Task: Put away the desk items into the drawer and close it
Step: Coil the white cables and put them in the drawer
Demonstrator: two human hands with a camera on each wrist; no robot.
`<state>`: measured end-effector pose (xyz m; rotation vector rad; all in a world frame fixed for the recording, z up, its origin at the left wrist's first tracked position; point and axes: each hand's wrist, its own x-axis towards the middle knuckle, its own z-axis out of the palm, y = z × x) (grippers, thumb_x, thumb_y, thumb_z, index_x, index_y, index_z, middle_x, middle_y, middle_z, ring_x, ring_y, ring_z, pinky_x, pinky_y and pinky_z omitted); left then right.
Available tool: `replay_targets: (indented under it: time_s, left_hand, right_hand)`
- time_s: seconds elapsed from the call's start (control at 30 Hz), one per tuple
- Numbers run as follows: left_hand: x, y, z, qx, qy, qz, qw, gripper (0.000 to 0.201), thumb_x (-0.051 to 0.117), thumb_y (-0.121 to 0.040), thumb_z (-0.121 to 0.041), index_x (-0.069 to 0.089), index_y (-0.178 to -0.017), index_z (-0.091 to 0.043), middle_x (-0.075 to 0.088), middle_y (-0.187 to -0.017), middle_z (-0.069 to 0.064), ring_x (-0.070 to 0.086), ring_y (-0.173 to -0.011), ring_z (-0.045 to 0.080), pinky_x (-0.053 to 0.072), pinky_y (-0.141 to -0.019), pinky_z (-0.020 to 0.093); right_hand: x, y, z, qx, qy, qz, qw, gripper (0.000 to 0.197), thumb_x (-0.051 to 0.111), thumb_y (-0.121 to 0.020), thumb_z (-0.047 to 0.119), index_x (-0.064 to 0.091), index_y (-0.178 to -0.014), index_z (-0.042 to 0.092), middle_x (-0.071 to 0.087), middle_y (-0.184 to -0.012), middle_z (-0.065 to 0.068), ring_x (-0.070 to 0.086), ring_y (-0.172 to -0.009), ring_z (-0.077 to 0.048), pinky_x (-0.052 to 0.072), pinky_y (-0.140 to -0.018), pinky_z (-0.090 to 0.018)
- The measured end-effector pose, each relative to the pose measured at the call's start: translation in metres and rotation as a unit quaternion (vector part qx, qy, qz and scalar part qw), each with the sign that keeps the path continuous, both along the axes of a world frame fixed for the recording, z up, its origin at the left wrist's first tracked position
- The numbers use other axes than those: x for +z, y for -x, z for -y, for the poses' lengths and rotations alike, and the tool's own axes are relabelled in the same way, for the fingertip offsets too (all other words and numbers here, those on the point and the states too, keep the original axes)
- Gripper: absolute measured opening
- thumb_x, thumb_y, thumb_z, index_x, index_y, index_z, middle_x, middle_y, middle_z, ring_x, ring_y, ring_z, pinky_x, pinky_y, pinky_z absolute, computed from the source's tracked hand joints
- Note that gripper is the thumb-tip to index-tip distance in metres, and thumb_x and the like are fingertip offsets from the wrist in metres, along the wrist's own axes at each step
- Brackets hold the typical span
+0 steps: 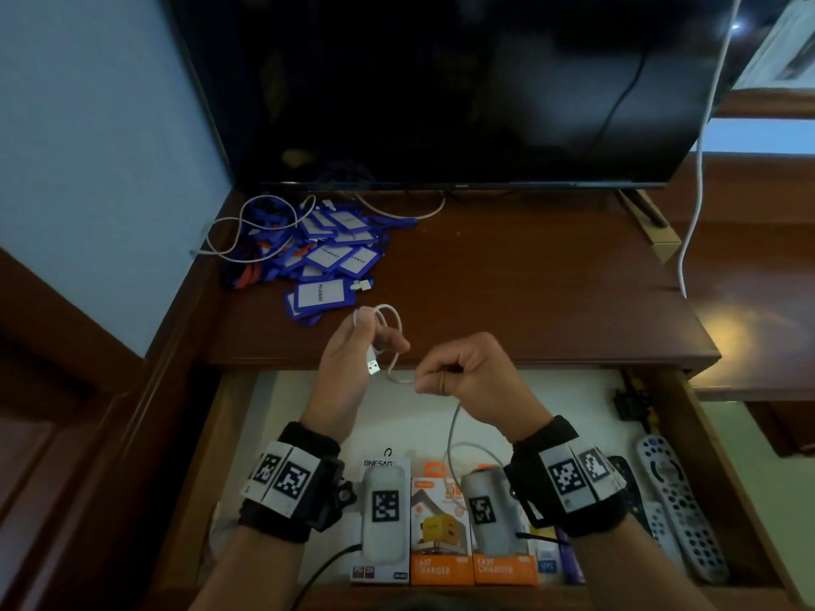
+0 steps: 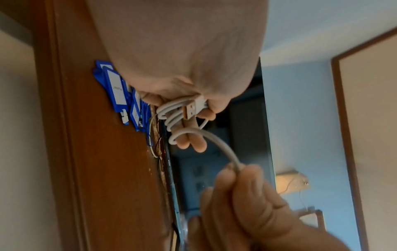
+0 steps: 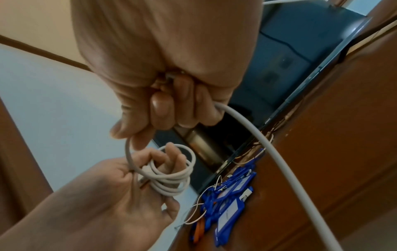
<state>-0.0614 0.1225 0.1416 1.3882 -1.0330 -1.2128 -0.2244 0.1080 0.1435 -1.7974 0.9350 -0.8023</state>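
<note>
- Dark wood tabletop (image 1: 529, 280) runs under a black monitor (image 1: 441, 90), with the drawer (image 1: 688, 456) pulled open below my wrists.
- My left hand (image 1: 348, 368) holds the coiled white cable (image 1: 383, 317): loops are wrapped round its fingers (image 2: 189, 135) and the USB plug (image 2: 190, 110) is pinned under the thumb.
- My right hand (image 1: 476, 372), at 3 o'clock of the left, is curled tight, pinching the cable's loose run, which trails down toward the drawer.
- Blue badge holders (image 1: 326, 258) with a thinner cord sit untouched at 11 o'clock.
- Chargers in boxes (image 1: 445, 531) and remotes (image 1: 679, 500) already lie in the drawer.
- I judge this as mid-winding; next I should feed the slack round the coil, lay it in the drawer, then fetch the badges.
</note>
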Motion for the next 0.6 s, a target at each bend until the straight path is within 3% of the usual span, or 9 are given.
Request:
replay_targets:
  time_s: [0.07,0.13,0.3,0.4,0.5,0.57,0.6]
  left_hand:
    - [-0.001,0.003,-0.003,-0.027,0.011,0.028,0.999,0.048,0.029,-0.104,-0.036,0.062,-0.083,-0.007,0.068,-0.081,0.0,0.058,-0.082,0.007,0.041,-0.077,0.023]
    - [-0.001,0.005,-0.004,-0.062,0.016,0.05,0.997,0.048,0.03,-0.104,-0.033,0.057,-0.073,-0.009,0.063,-0.071,-0.006,0.055,-0.074,0.001,0.04,-0.072,0.014]
    - [-0.002,0.004,-0.007,-0.158,0.007,0.027,0.987,0.051,0.031,-0.104,-0.034,0.057,-0.081,0.004,0.058,-0.067,0.005,0.055,-0.072,0.012,0.036,-0.081,0.029]
    - [-0.003,0.005,-0.007,-0.195,-0.012,-0.01,0.981,0.04,0.037,-0.101,-0.036,0.06,-0.085,-0.007,0.048,-0.058,0.001,0.05,-0.062,0.014,0.036,-0.078,0.034]
    - [-0.009,0.006,-0.006,-0.215,-0.018,-0.05,0.975,0.037,0.043,-0.097,-0.042,0.06,-0.084,-0.012,0.038,-0.053,-0.002,0.043,-0.054,0.016,0.032,-0.074,0.037]
    - [-0.01,0.006,-0.006,-0.216,-0.024,-0.064,0.974,0.037,0.043,-0.096,-0.042,0.061,-0.08,-0.013,0.036,-0.052,-0.003,0.041,-0.053,0.016,0.033,-0.073,0.035]
    - [-0.01,0.006,-0.006,-0.217,-0.025,-0.074,0.973,0.037,0.043,-0.097,-0.041,0.06,-0.078,-0.013,0.035,-0.051,-0.003,0.04,-0.053,0.016,0.034,-0.072,0.033]
  right_hand:
    - [0.0,0.001,0.001,-0.017,0.02,0.029,0.999,0.014,0.069,-0.079,-0.005,0.072,-0.076,0.008,0.064,-0.066,0.012,0.061,-0.062,0.001,0.047,-0.062,-0.011]
    - [0.001,0.003,0.003,-0.028,0.035,0.052,0.998,0.015,0.068,-0.079,-0.005,0.071,-0.075,0.009,0.065,-0.065,0.013,0.059,-0.06,0.0,0.044,-0.062,-0.011]
    - [0.001,0.01,0.009,-0.088,0.04,0.102,0.99,0.014,0.065,-0.079,-0.005,0.068,-0.069,0.005,0.063,-0.063,0.003,0.056,-0.058,-0.006,0.046,-0.06,-0.018]
    - [-0.005,0.015,0.013,-0.138,0.02,0.118,0.983,0.019,0.067,-0.079,-0.007,0.068,-0.068,0.008,0.06,-0.057,0.007,0.051,-0.054,-0.004,0.042,-0.056,-0.017]
    - [-0.01,0.017,0.014,-0.173,0.003,0.129,0.976,0.015,0.068,-0.08,-0.004,0.07,-0.069,0.006,0.061,-0.056,0.002,0.052,-0.053,-0.015,0.044,-0.054,-0.027]
    - [-0.012,0.016,0.011,-0.182,0.001,0.134,0.974,0.012,0.068,-0.08,-0.004,0.069,-0.07,0.003,0.061,-0.056,0.004,0.05,-0.051,-0.006,0.042,-0.054,-0.02]
    - [-0.014,0.016,0.009,-0.183,-0.003,0.139,0.973,0.011,0.068,-0.081,-0.003,0.068,-0.07,0.0,0.061,-0.057,-0.002,0.048,-0.05,-0.003,0.04,-0.053,-0.017]
